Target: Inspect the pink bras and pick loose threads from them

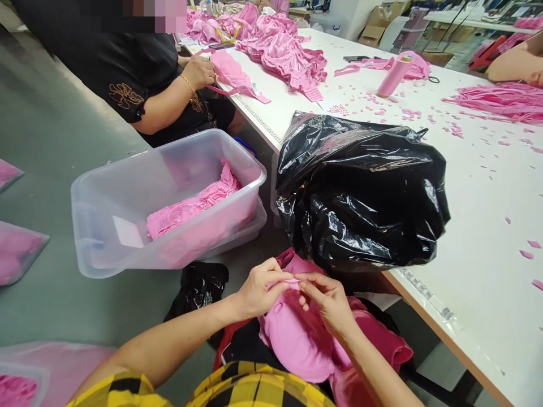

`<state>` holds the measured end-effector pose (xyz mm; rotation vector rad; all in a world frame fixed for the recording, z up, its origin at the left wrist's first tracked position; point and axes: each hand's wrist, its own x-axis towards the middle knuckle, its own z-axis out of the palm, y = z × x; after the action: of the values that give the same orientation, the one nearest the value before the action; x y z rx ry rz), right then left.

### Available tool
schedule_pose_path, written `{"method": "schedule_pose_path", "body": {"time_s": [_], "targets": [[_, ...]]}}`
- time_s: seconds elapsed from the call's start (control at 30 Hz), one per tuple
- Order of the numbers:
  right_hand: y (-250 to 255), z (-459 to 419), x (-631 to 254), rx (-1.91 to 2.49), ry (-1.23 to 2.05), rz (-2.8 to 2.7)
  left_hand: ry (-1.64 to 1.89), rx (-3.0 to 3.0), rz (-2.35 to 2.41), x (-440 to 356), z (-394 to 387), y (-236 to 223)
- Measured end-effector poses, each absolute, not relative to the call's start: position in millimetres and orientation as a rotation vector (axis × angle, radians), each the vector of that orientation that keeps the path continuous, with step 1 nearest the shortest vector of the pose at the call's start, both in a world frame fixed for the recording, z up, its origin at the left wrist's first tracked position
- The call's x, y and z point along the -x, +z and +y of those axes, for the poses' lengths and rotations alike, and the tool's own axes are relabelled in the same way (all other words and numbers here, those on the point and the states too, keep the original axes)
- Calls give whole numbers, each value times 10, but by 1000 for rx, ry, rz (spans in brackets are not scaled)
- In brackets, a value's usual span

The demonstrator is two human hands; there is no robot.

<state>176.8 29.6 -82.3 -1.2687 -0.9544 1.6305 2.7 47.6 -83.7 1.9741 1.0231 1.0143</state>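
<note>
A pink bra (297, 345) lies across my lap, its moulded cup facing up and more pink fabric spreading to the right. My left hand (263, 287) pinches a narrow edge of the bra between thumb and fingers. Close beside it, my right hand (324, 297) grips the same edge with thumb and forefinger, the fingertips of both hands nearly meeting. What exactly sits between the fingertips is too small to make out.
A black plastic bag (365, 192) bulges over the table edge ahead. To the left stands a clear plastic bin (97, 192) holding pink bras (195, 206). A co-worker's hand (199, 72) holds pink fabric. Pink scraps and a thread cone (394, 76) are on the white table (475, 226).
</note>
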Motion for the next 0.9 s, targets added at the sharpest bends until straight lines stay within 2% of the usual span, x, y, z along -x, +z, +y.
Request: {"method": "schedule_pose_path", "body": {"time_s": [0.2,0.3,0.57,0.77,0.9], "targets": [[-822,223,-1853,1263,1314,-1568,896,-1782,1055,15,420,-826],[-840,193,-1833,1264,1214,-1613,872,-1711,1012,29,403,-787],[-867,56,-1684,1335,1295,-1320,1003,-1957,903,10,327,-766],[-915,144,-1722,1418,1579,-1143,1010,-2192,931,32,379,-924],[-1006,468,-1817,1850,1308,-1507,1031,-2347,937,143,633,-1121]]}}
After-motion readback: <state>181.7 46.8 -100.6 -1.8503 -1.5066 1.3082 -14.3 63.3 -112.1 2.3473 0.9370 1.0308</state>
